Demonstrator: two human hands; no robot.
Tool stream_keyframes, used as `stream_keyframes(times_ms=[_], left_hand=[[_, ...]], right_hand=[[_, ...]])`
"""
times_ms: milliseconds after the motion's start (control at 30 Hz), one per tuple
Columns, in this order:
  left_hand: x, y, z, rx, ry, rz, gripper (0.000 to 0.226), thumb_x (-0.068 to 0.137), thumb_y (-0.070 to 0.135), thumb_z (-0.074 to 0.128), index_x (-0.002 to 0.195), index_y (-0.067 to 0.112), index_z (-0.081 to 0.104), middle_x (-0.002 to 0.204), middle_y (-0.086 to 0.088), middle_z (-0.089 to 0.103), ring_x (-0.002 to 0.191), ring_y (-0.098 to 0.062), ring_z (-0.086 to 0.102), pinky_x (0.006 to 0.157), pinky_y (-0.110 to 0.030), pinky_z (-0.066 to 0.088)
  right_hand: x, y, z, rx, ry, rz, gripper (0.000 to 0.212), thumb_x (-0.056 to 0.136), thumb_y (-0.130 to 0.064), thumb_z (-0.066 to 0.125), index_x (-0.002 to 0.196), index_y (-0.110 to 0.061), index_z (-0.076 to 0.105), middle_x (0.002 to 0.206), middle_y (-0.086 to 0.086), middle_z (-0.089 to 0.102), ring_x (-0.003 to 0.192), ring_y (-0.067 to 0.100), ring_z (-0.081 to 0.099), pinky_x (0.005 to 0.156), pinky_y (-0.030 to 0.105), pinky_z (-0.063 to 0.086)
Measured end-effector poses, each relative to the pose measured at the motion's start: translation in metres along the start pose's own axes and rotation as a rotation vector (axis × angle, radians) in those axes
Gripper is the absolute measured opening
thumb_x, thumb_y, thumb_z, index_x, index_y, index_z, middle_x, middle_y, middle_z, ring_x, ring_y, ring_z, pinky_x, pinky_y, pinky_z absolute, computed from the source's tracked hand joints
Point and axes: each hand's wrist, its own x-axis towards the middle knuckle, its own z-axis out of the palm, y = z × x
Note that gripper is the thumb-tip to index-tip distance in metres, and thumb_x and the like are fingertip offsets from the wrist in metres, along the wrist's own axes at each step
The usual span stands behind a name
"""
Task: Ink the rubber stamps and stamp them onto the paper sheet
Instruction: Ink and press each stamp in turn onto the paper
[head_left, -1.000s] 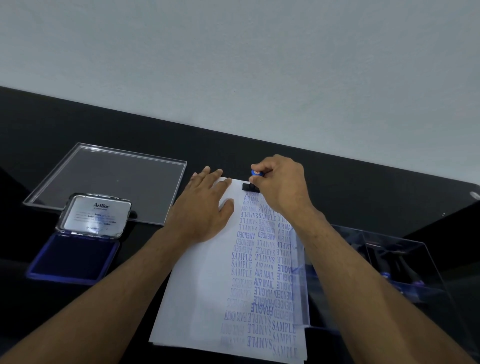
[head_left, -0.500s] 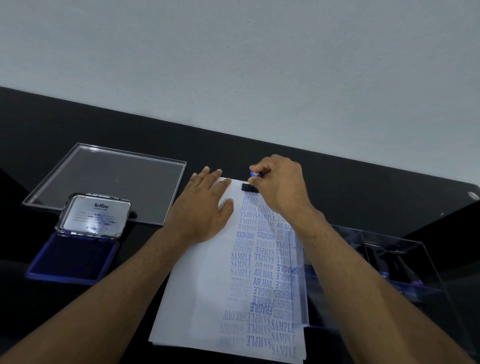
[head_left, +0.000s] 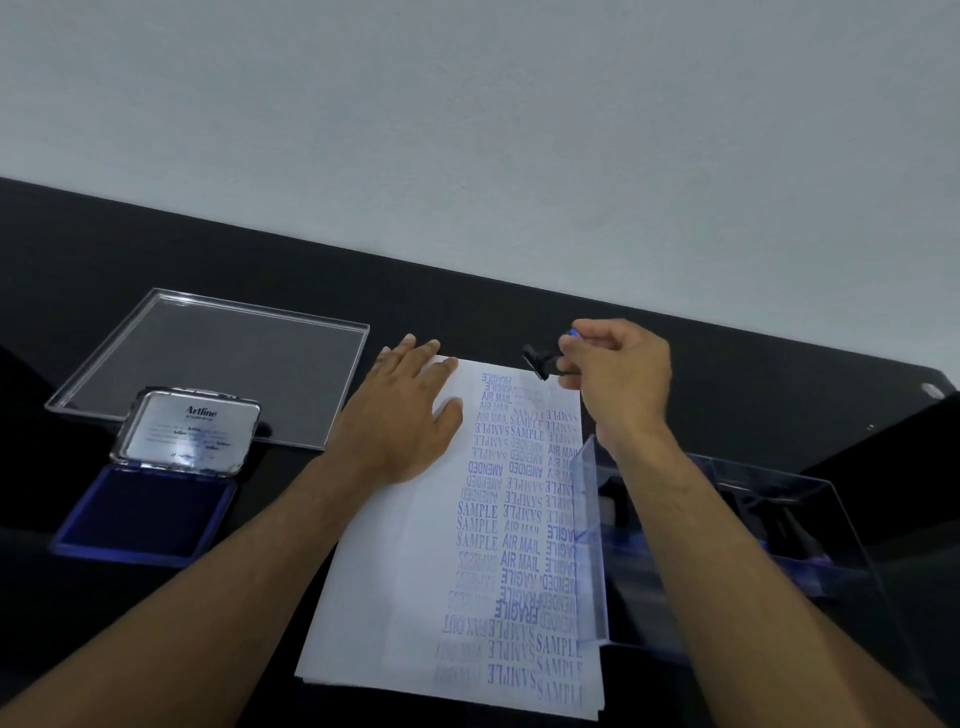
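Head view: our left hand (head_left: 400, 415) lies flat, steadying the paper sheet (head_left: 415, 571), while our right hand (head_left: 618, 374) pinches the rubber stamp (head_left: 540, 361) (tilted, apparently clear of the page).

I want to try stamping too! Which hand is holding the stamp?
The right hand pinches the small black stamp, lifted off the top of the paper sheet. The left hand just lies flat on the sheet.

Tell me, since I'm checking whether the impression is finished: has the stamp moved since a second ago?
Yes. The stamp, gripped by the right hand, has lifted off the paper sheet and tilted, near its far edge.
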Motion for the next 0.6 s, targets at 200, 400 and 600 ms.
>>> stream_keyframes(times_ms=[200,400,600], left_hand=[[-0.0005,-0.001,0.0009,0.001,0.01,-0.003,0.068,0.094,0.055,0.024,0.154,0.024,0.037,0.165,0.0,0.025,0.155,-0.02,0.01,0.126,-0.038,0.006],[-0.001,0.0007,-0.0004,-0.005,-0.002,-0.012,0.07,0.093,0.056,0.022,0.155,0.025,0.034,0.165,0.002,0.023,0.155,-0.019,0.009,0.127,-0.039,0.007],[0.0002,-0.0003,0.0003,-0.006,-0.009,-0.019,0.071,0.093,0.058,0.021,0.155,0.026,0.034,0.165,0.002,0.023,0.155,-0.019,0.009,0.127,-0.042,0.009]], right_hand=[[-0.0036,0.0003,-0.0038,0.042,0.019,0.082,0.012,0.083,-0.007,0.075,0.093,-0.015,0.074,0.079,-0.001,0.072,0.066,0.014,0.072,0.062,0.03,0.061],[-0.005,0.0013,-0.0033,0.03,0.023,0.083,0.011,0.085,-0.008,0.073,0.093,-0.015,0.073,0.079,-0.001,0.071,0.066,0.013,0.072,0.064,0.031,0.062],[-0.0038,0.0038,-0.0032,0.018,0.019,0.085,0.011,0.085,-0.009,0.074,0.093,-0.017,0.073,0.08,-0.001,0.072,0.068,0.014,0.072,0.066,0.034,0.063]])
